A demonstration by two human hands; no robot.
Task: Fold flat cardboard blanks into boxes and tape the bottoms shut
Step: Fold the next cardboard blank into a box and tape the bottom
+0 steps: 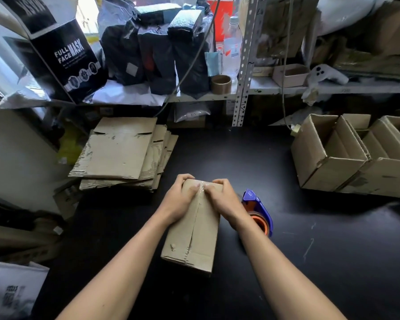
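A folded brown cardboard box [194, 236] lies bottom up on the black table [310, 250], a strip of clear tape running along its centre seam. My left hand [181, 196] and my right hand [221, 196] both sit at the box's far end, fingers curled over the far edge and thumbs pressing the tape beside the seam. A purple and orange tape dispenser [259, 212] stands on the table just right of the box, untouched. A stack of flat cardboard blanks [123, 153] lies at the left.
Several assembled open boxes [356, 158] stand at the right edge of the table. Behind is a metal shelf [243, 65] with black bags, a tape roll [221, 83], a bottle and a black mask carton [62, 49].
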